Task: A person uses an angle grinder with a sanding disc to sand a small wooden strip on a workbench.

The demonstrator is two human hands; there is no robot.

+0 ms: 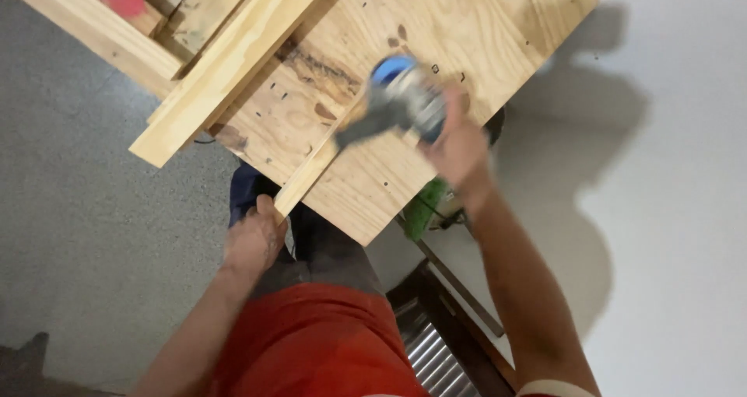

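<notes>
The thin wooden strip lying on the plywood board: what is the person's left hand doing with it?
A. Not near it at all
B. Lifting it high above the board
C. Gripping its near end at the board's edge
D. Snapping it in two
C: the left hand grips the near end of the wooden strip, which lies flat on the plywood board, while the right hand holds a blurred power tool over it.
</notes>
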